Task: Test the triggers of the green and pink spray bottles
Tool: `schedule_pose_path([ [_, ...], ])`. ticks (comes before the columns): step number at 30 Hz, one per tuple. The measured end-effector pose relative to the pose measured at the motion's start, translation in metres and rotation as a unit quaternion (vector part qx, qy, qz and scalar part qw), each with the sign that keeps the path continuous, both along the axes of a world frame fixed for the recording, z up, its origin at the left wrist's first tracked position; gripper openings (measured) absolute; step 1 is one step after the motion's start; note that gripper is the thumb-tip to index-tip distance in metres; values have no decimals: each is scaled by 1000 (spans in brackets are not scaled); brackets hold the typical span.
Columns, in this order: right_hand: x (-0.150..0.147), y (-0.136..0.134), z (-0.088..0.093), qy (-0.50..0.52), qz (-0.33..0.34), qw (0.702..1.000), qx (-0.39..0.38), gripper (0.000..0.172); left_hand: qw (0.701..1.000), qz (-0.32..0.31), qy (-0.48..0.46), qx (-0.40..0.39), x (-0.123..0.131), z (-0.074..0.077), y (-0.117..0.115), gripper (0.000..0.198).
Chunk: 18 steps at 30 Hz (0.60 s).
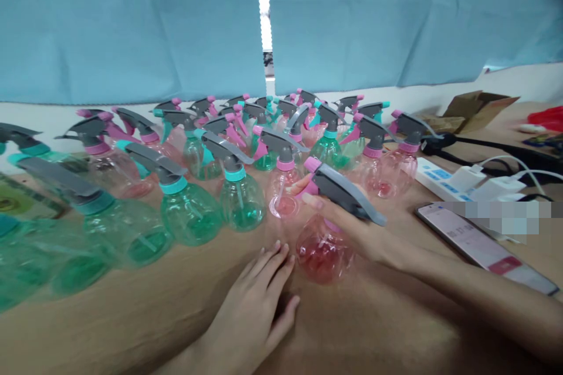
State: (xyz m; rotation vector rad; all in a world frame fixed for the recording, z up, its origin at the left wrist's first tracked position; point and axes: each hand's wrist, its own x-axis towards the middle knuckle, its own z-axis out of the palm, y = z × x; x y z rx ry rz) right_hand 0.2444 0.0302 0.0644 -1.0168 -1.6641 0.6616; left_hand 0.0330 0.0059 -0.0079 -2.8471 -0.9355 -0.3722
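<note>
My right hand (352, 225) grips a pink spray bottle (324, 251) by its neck, fingers wrapped under the grey trigger head (347, 190) with a pink nozzle. The bottle stands on the wooden table (132, 322) in front of me. My left hand (257, 299) lies flat on the table just left of that bottle, fingers stretched out and close together, holding nothing. Behind them stand several green and pink spray bottles (240, 196) with grey trigger heads, packed close.
A phone (479, 246) lies on the table to the right. Behind it are a white power strip (440, 179) with plugged chargers and black cables, a cardboard box (477, 106) and a red object (549, 117). Blue curtains (132, 23) hang along the back.
</note>
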Motion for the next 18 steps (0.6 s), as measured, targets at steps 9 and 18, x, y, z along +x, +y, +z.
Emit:
schedule_pose_path([
  [9,2,1,-4,-9,1,1000,-19,13,1000,0,-4,6,1,0,0,43],
  [18,3,-2,0,-41,-23,999,-6,15,1000,-3,-13,-1,0,-2,0,44],
])
